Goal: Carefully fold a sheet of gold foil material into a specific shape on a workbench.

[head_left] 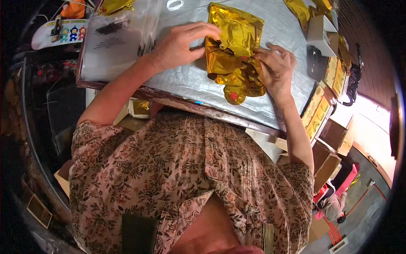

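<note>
A shiny gold foil balloon (pixel 242 31), flat and partly folded, lies on the silver-covered table (pixel 177 78). Its lower part is crumpled, and small red patches show on it. My left hand (pixel 182 45) reaches in from the left, with thumb and forefinger closed on the foil's left edge. On the opposite side my right hand (pixel 277 67) pinches the right edge between thumb and fingers. Between the two hands the foil has a dark fold or gap. How many layers lie there I cannot tell.
Clear plastic bags (pixel 122 46) lie stacked at the table's left, with more gold foil (pixel 116 5) above. A white ring (pixel 174 4) sits at the far edge. At the right stand a white box (pixel 321 36) and yellow printed cartons (pixel 317 112). Another person (pixel 334 207) is far right.
</note>
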Action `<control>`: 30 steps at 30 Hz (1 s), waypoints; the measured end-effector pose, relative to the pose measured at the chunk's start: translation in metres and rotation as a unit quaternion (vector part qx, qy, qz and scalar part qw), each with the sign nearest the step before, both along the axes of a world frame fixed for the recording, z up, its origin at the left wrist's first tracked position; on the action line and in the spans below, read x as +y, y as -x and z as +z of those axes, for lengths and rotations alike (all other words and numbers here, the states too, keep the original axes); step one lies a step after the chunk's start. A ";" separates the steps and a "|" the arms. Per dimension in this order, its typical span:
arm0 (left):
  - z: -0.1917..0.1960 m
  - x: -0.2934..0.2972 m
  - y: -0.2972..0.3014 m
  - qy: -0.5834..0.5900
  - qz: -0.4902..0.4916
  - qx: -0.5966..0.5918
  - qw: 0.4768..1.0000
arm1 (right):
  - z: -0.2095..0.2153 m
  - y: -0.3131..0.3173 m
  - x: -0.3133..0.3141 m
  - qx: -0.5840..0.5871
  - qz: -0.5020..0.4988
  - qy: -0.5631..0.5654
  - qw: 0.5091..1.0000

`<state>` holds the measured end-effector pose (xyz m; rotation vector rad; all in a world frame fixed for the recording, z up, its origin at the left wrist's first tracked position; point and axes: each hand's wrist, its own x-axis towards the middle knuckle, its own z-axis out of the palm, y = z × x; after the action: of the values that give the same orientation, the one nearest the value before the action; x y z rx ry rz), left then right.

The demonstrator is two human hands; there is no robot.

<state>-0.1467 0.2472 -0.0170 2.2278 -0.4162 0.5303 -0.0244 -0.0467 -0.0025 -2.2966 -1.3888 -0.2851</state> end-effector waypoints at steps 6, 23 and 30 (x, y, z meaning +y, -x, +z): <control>0.001 0.011 0.007 -0.057 0.014 -0.017 0.998 | 0.008 0.003 0.006 0.022 -0.008 0.010 1.000; 0.003 0.000 0.012 -0.015 0.122 0.113 0.986 | 0.009 0.003 0.007 0.250 -0.085 0.000 0.964; -0.001 -0.004 0.011 -0.019 0.163 0.131 0.978 | 0.004 0.008 0.020 0.191 -0.088 -0.066 0.975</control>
<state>-0.1572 0.2435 -0.0175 2.3777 0.0792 0.3905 -0.0323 -0.0264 0.0016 -2.2181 -0.9502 0.0152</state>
